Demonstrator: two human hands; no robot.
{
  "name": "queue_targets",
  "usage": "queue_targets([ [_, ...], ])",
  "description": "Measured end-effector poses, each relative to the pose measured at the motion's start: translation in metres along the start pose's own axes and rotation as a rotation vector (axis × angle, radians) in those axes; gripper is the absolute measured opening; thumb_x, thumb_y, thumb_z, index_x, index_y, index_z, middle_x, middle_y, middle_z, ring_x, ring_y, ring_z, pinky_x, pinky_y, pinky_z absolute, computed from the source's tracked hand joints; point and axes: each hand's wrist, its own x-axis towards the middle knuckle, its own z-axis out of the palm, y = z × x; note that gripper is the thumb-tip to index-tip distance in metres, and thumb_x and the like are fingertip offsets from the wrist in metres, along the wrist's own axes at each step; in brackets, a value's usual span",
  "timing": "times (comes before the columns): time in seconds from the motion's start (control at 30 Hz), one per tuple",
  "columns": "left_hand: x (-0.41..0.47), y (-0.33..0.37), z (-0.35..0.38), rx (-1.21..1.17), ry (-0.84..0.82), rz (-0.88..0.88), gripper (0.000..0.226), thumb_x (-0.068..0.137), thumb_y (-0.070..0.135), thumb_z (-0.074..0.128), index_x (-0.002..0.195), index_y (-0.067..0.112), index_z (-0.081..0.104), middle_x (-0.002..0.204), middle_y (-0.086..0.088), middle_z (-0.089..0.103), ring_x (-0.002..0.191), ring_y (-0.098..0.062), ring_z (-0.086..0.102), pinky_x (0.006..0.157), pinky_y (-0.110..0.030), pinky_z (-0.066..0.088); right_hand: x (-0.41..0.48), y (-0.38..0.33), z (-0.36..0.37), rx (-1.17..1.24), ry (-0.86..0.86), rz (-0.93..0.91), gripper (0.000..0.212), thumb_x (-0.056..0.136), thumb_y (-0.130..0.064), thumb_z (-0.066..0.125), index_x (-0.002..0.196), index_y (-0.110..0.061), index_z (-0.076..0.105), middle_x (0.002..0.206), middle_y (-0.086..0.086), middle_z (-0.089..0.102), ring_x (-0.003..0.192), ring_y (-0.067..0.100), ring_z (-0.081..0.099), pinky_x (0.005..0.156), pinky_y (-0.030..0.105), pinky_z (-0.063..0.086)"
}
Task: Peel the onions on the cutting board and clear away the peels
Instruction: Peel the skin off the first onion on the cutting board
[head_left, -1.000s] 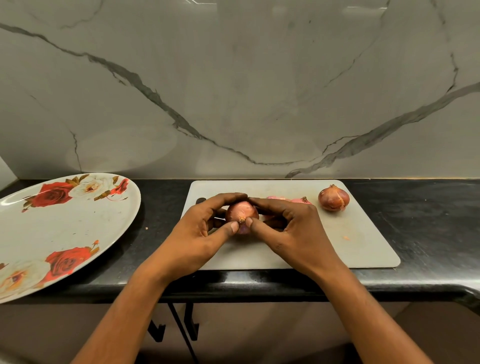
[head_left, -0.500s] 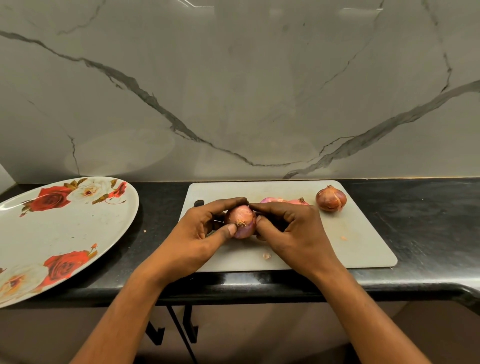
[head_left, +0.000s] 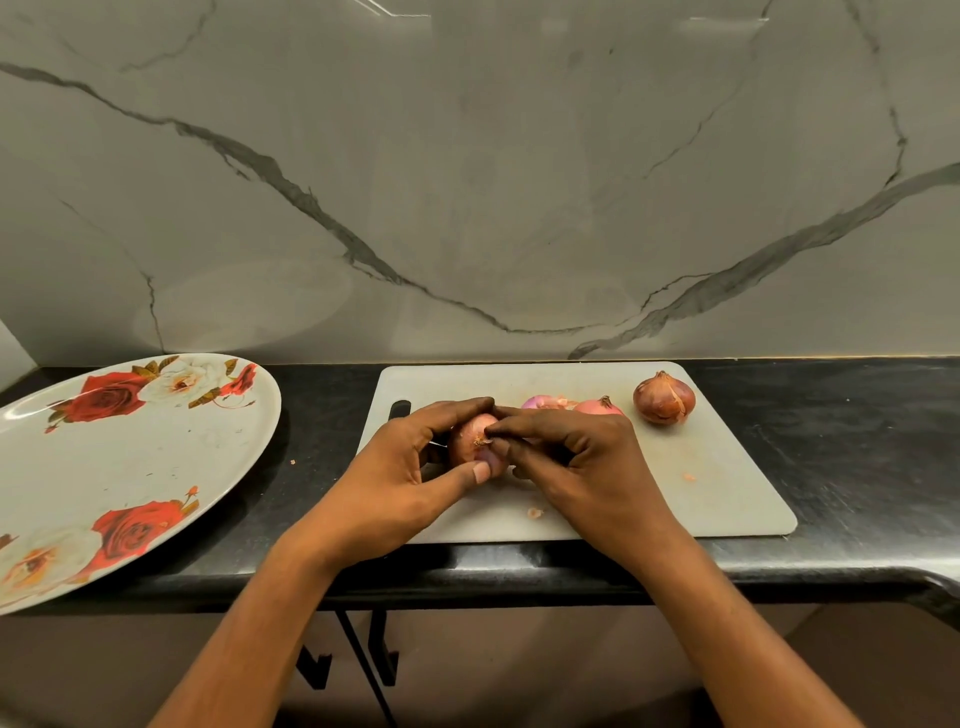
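My left hand (head_left: 400, 467) grips a small reddish onion (head_left: 470, 441) just above the white cutting board (head_left: 727, 493), thumb under it and fingers over its top. My right hand (head_left: 576, 462) pinches the skin at the onion's root end with fingertips and thumb. Behind my right hand two pinkish onions (head_left: 597, 406) lie partly hidden on the board. A brown unpeeled onion (head_left: 664, 399) sits at the board's far right. Small peel scraps (head_left: 535, 513) lie on the board near its front edge, and another scrap (head_left: 689, 477) lies to the right.
A large oval plate with red roses (head_left: 119, 467) lies on the black counter (head_left: 857, 441) to the left of the board. A marble wall rises right behind the counter. The counter's front edge runs just below my wrists.
A small peel scrap has dropped onto the board near its front edge. My right fingertips have shifted up onto the onion's root end. The onion has turned slightly in my left hand.
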Motion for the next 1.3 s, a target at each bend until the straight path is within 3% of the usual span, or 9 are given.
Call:
queue_targets([
  [0.13,0.0,-0.001,-0.002,-0.008,-0.008,-0.008,0.057,0.093,0.02,0.077,0.146,0.029,0.058,0.137,0.021,0.064,0.133,-0.002,0.057,0.108,-0.018,0.048,0.0,0.0,0.002,-0.023,0.014,0.009,0.018,0.1,-0.008,0.072,0.114,-0.015,0.081,0.098,-0.009,0.078,0.091,0.012,0.076,0.078,0.036,0.064],
  [0.3,-0.001,-0.002,-0.003,0.005,0.0,-0.007,0.058,0.094,0.014,0.077,0.146,0.032,0.058,0.14,0.022,0.062,0.133,-0.003,0.057,0.108,-0.025,0.052,0.0,-0.002,0.002,0.049,0.094,0.103,0.012,0.1,-0.008,0.071,0.108,-0.014,0.079,0.092,-0.006,0.079,0.082,0.011,0.079,0.074,0.036,0.066],
  [0.4,-0.001,-0.003,-0.004,0.023,0.023,-0.008,0.058,0.093,0.018,0.078,0.145,0.034,0.058,0.14,0.022,0.061,0.131,-0.004,0.059,0.109,-0.03,0.053,-0.001,-0.003,0.0,0.056,0.144,0.14,0.013,0.097,-0.011,0.075,0.107,-0.017,0.081,0.093,-0.01,0.08,0.083,0.007,0.079,0.076,0.038,0.067],
  [0.57,0.0,-0.003,-0.002,0.027,0.071,0.011,0.058,0.088,0.031,0.082,0.141,0.036,0.06,0.136,0.015,0.064,0.126,-0.011,0.063,0.104,-0.033,0.057,-0.003,-0.013,-0.001,0.017,0.104,0.071,0.02,0.09,-0.026,0.084,0.108,-0.017,0.083,0.097,-0.012,0.081,0.09,0.002,0.077,0.08,0.028,0.065],
  [0.67,-0.001,-0.003,-0.002,0.012,0.086,0.013,0.057,0.085,0.037,0.082,0.139,0.036,0.062,0.134,0.014,0.065,0.123,-0.011,0.064,0.101,-0.033,0.058,-0.001,-0.011,0.0,-0.031,0.079,0.028,0.017,0.091,-0.025,0.083,0.106,-0.017,0.084,0.093,-0.011,0.08,0.087,0.009,0.077,0.076,0.034,0.065],
  [0.8,-0.001,-0.004,-0.001,-0.003,0.087,0.013,0.055,0.088,0.024,0.083,0.138,0.033,0.062,0.132,0.012,0.066,0.12,-0.012,0.066,0.099,-0.034,0.06,0.0,-0.004,-0.001,-0.043,0.077,0.043,0.009,0.097,-0.022,0.077,0.101,-0.018,0.083,0.088,-0.011,0.079,0.082,0.015,0.077,0.074,0.043,0.063],
  [1.03,0.0,-0.004,-0.002,-0.106,0.098,0.006,0.055,0.09,0.014,0.081,0.138,0.03,0.062,0.133,0.011,0.066,0.12,-0.015,0.068,0.098,-0.031,0.059,-0.001,0.0,0.0,0.058,0.13,0.202,0.006,0.094,-0.012,0.078,0.094,-0.017,0.082,0.083,-0.008,0.079,0.081,0.016,0.079,0.077,0.047,0.065],
  [1.17,0.0,-0.004,-0.002,-0.127,0.11,-0.001,0.056,0.086,0.018,0.084,0.136,0.031,0.062,0.131,0.014,0.066,0.118,-0.013,0.069,0.095,-0.028,0.06,-0.001,-0.002,0.0,0.062,0.12,0.212,0.018,0.091,-0.006,0.079,0.105,-0.017,0.082,0.094,-0.009,0.081,0.086,0.01,0.08,0.081,0.038,0.066],
  [1.3,0.0,-0.005,0.0,-0.138,0.107,0.012,0.056,0.086,0.014,0.085,0.135,0.029,0.063,0.131,0.013,0.065,0.119,-0.016,0.069,0.094,-0.03,0.061,-0.001,-0.007,0.0,0.09,0.064,0.202,0.029,0.094,-0.015,0.078,0.123,-0.015,0.079,0.107,-0.006,0.081,0.095,0.002,0.078,0.086,0.031,0.065],
])
